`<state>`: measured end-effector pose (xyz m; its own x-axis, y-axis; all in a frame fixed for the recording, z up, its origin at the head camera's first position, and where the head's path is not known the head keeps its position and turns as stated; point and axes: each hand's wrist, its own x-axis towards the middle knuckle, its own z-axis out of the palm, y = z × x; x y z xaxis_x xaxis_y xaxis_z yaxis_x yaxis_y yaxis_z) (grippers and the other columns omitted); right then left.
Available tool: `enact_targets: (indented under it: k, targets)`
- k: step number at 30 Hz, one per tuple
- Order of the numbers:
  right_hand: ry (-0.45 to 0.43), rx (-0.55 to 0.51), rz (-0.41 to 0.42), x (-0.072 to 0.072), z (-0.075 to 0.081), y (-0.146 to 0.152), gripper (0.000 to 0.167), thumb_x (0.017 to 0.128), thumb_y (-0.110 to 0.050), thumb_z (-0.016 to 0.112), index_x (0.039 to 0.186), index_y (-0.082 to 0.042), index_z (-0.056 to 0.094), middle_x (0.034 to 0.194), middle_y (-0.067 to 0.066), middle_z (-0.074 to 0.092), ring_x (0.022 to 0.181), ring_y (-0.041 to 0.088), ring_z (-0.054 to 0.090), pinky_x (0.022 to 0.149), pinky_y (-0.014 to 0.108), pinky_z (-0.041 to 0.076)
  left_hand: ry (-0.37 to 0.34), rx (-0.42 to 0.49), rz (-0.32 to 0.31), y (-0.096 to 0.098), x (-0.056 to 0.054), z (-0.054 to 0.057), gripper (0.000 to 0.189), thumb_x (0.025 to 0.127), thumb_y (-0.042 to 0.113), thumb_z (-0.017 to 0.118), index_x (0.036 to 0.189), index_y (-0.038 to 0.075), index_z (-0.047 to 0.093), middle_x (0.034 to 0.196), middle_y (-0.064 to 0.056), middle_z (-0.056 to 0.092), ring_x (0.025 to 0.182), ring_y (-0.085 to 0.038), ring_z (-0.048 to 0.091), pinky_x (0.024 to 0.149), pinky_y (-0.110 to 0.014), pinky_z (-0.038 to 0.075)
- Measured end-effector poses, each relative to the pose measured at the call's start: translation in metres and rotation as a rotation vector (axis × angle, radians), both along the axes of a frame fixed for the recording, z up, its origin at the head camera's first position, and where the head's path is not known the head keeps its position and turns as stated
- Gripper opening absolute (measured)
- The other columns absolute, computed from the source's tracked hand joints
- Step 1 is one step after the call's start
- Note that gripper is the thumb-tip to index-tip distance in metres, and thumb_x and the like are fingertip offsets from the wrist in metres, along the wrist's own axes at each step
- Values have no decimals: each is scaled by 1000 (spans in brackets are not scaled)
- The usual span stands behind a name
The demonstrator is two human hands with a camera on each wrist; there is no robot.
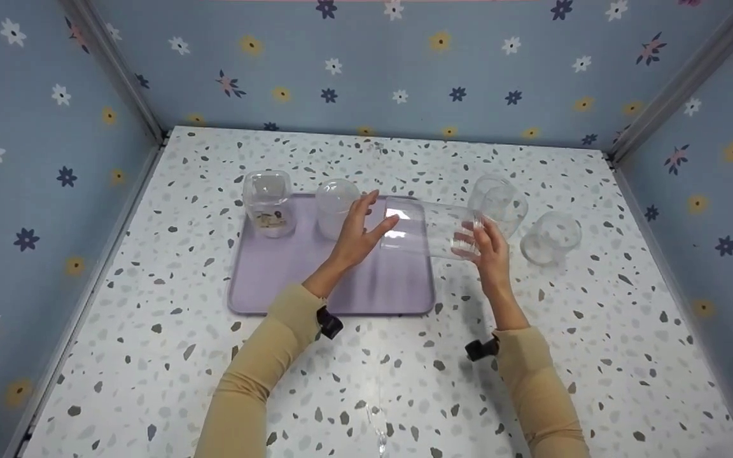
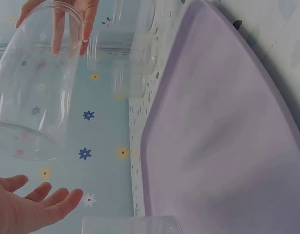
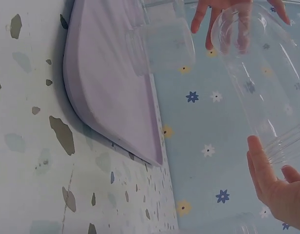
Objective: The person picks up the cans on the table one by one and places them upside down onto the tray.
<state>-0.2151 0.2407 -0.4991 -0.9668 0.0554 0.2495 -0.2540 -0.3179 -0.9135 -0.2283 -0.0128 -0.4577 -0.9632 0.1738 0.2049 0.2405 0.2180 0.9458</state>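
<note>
A tall clear jar [image 1: 429,230] lies sideways in the air above the right edge of a lilac tray [image 1: 290,280]. Around its ridged mouth end curl the fingers and thumb of my right hand [image 1: 492,254]. My left hand [image 1: 354,240] is held by the jar's base, fingers spread and relaxed; the left wrist view shows a gap between that hand [image 2: 37,207] and the jar [image 2: 35,97]. On the tray's back left stands a squarish clear jar [image 1: 269,202] with a printed label or contents, I cannot tell which. Beside it is a round clear jar [image 1: 335,207], partly behind my left hand.
Right of the tray, a larger clear jar [image 1: 499,202] and a smaller clear jar [image 1: 551,236] sit on the speckled table [image 1: 366,375], close to my right hand. Flowered panels [image 1: 366,76] enclose the table at the back and both sides.
</note>
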Motion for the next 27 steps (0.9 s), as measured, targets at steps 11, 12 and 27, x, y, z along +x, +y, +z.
enact_targets:
  k: [11,12,27]
  targets:
    - [-1,-106,94,-41,-80,24,44,91,-25,48,127,-1,41,115,24,50,98,38,54,70,48,49,-14,61,-17,3,5,-3,70,79,33,62,137,11,29,127,-11,36,109,-22,39,78,-36,42]
    - [-6,-112,97,-40,-79,23,45,91,-25,48,127,-1,41,116,24,50,98,38,54,70,48,49,-11,65,-18,3,5,-3,69,80,31,62,137,10,30,126,-11,37,109,-22,40,76,-35,43]
    - [-148,-138,34,16,22,-24,52,90,-22,48,128,11,33,115,31,42,90,32,54,72,39,50,49,138,-22,2,23,30,54,77,11,63,123,-8,40,112,-22,44,96,-40,46,69,-32,46]
